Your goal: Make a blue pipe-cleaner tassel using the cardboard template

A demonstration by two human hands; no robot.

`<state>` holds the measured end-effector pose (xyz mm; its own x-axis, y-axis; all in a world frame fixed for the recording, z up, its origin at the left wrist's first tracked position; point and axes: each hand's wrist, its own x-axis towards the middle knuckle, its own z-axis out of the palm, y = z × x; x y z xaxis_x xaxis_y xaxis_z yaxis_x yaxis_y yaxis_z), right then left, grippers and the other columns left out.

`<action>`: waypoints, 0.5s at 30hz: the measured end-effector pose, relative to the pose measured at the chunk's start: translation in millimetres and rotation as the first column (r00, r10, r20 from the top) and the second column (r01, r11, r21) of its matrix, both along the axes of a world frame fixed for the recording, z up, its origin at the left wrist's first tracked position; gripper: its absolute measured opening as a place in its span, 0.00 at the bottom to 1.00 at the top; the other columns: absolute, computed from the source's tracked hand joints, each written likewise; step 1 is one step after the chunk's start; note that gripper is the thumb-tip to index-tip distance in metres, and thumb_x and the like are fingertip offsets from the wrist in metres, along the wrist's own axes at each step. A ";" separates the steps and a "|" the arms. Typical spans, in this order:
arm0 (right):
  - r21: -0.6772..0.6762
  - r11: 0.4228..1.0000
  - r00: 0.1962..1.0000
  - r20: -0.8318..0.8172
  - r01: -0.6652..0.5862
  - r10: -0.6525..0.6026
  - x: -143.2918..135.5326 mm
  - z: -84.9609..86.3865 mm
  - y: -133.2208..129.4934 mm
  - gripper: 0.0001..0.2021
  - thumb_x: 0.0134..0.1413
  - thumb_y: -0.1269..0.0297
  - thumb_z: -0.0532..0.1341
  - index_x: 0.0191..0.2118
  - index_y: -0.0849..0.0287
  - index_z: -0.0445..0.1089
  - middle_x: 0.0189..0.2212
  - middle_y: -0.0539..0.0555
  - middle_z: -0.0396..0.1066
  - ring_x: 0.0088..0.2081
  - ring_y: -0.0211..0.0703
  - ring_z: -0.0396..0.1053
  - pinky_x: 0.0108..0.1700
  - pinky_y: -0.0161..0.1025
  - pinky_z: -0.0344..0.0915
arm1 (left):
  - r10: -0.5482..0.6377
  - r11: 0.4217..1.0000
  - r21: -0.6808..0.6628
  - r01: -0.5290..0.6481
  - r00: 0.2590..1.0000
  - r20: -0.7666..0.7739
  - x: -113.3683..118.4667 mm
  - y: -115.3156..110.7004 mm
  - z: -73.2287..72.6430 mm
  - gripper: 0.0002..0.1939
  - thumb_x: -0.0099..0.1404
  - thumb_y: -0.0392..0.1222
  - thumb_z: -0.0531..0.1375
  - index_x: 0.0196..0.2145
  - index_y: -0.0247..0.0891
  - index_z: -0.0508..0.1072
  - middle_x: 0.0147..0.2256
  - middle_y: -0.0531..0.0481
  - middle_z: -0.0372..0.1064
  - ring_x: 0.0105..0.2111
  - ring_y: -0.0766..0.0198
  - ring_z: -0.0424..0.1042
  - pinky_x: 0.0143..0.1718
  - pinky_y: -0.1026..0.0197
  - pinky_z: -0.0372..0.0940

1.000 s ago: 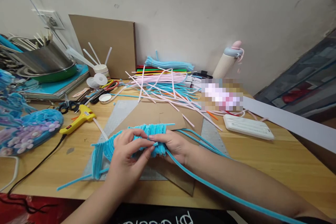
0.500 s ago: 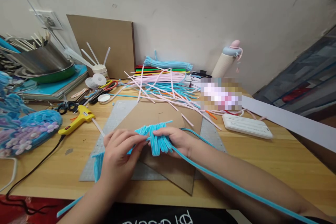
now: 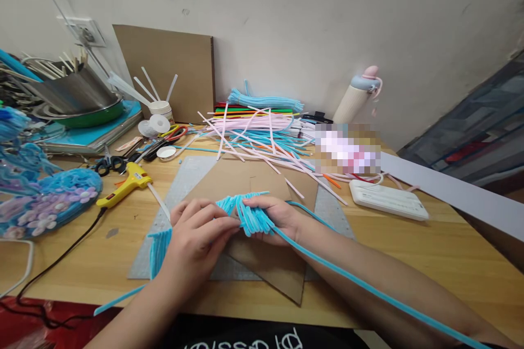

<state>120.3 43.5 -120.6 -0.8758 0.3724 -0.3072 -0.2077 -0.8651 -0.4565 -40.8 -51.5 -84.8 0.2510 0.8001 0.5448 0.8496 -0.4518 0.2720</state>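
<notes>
A bundle of blue pipe cleaner folded into tight zigzag loops [image 3: 256, 220] is held between my two hands above a piece of brown cardboard [image 3: 262, 262]. My right hand [image 3: 282, 218] is closed round its right end, thumb on top. With thumb and fingers pinched, my left hand [image 3: 204, 232] grips the left side of the loops. One long blue strand [image 3: 347, 267] runs from the bundle over my right forearm. More folded blue loops [image 3: 159, 251] show at the left, partly behind my left hand and wrist.
Under the cardboard lies a grey cutting mat [image 3: 141, 264]. To the left are a yellow glue gun [image 3: 125, 185], black-handled scissors [image 3: 110, 165] and a blue piece with flowers [image 3: 53, 204]. Pink and blue pipe cleaners [image 3: 262, 128] lie behind. A white power bank [image 3: 388, 200] and a bottle [image 3: 354, 98] stand right.
The folded loops have tilted and lie closer together in my hands. My left fingers have shifted slightly right and down along them. The whole view has moved a little.
</notes>
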 end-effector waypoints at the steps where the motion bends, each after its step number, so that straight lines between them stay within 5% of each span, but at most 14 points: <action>1: 0.003 1.000 1.000 0.005 0.010 -0.010 -0.3 -0.7 -0.1 0.09 0.55 0.70 0.54 0.40 0.68 0.66 0.28 0.55 0.73 0.26 0.36 0.71 0.29 0.31 0.68 | -0.004 1.000 -0.004 0.004 1.000 0.003 0.1 0.0 0.6 0.07 0.60 0.35 0.59 0.33 0.47 0.75 0.31 0.54 0.72 0.36 0.62 0.65 0.39 0.56 0.53; 10: -0.057 0.998 0.993 -0.118 -0.004 -0.003 0.6 1.0 0.5 0.03 0.52 0.72 0.54 0.31 0.66 0.63 0.21 0.49 0.65 0.20 0.31 0.65 0.24 0.27 0.64 | 0.046 0.999 0.008 -0.046 0.999 0.023 -0.5 -2.5 2.3 0.05 0.61 0.37 0.58 0.31 0.45 0.74 0.31 0.54 0.72 0.36 0.62 0.66 0.38 0.56 0.53; 15: -0.036 0.999 1.000 -0.012 0.000 0.000 -0.4 1.9 -1.2 0.06 0.52 0.70 0.54 0.33 0.67 0.65 0.23 0.52 0.69 0.22 0.34 0.68 0.25 0.29 0.65 | 0.065 0.998 -0.001 -0.065 0.998 0.019 2.2 -1.7 1.9 0.06 0.61 0.36 0.58 0.32 0.45 0.74 0.31 0.53 0.73 0.36 0.61 0.66 0.39 0.55 0.54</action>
<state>119.9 42.2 -118.7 -0.8794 0.3612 -0.3102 -0.2130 -0.8811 -0.4223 -38.6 -53.2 -82.9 0.1880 0.8146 0.5487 0.8717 -0.3958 0.2890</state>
